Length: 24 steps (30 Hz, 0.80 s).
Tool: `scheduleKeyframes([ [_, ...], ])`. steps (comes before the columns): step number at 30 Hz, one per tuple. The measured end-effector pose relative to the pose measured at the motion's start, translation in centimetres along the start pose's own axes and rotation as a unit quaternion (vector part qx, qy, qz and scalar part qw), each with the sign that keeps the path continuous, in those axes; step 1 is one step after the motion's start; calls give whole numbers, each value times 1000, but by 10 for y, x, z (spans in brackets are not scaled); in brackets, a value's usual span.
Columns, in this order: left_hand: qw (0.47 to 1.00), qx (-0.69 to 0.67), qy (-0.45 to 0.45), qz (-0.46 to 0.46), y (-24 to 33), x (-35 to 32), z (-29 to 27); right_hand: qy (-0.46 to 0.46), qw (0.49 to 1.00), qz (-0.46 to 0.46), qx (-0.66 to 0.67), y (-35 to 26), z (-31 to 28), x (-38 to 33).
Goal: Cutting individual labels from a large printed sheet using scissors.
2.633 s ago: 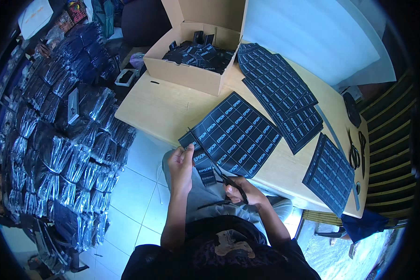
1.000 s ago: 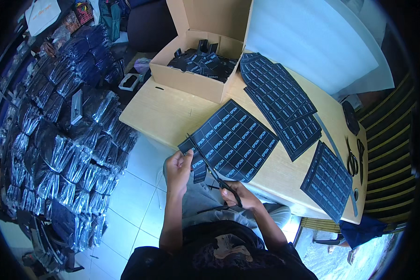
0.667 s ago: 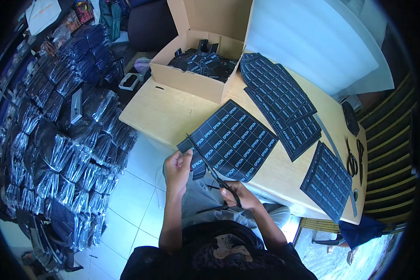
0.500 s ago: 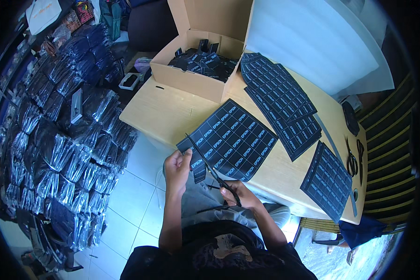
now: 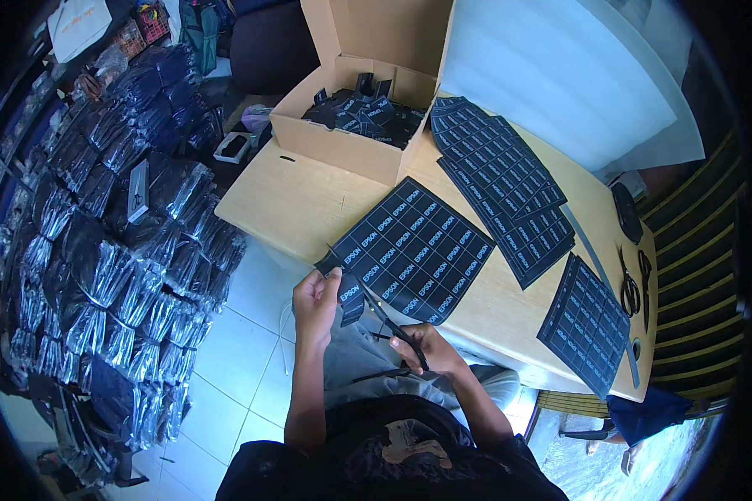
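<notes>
My left hand [image 5: 316, 299] pinches a narrow black strip of printed labels [image 5: 348, 292] at the table's near edge. My right hand [image 5: 426, 351] grips a pair of scissors [image 5: 376, 305] whose blades point up and left along the strip. The strip hangs off a large black label sheet [image 5: 418, 249] lying on the wooden table [image 5: 297, 200].
An open cardboard box [image 5: 359, 125] of cut black labels stands at the table's far side. More label sheets [image 5: 501, 179] and one sheet [image 5: 589, 321] lie to the right, with spare scissors [image 5: 633, 284] beyond. Piles of bagged dark goods [image 5: 117, 250] cover the floor on the left.
Over the frames my hands and the scissors have shifted only slightly along the strip at the sheet's edge; the sheet and table items stay put.
</notes>
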<state>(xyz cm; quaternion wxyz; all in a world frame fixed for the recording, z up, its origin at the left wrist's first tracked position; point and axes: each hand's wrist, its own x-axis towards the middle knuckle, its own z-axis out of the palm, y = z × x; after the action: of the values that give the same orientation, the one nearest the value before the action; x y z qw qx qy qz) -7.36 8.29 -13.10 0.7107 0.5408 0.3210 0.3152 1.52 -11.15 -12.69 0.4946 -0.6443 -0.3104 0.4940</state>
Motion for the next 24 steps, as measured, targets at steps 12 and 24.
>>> scheduleKeyframes([
  [12,1000,-10,-27,9,20,-8,0,4,999,-40,-2,13,4,-1],
  [24,990,45,-52,120,64,-21,14,-40,967,-145,204,6,12,-41],
])
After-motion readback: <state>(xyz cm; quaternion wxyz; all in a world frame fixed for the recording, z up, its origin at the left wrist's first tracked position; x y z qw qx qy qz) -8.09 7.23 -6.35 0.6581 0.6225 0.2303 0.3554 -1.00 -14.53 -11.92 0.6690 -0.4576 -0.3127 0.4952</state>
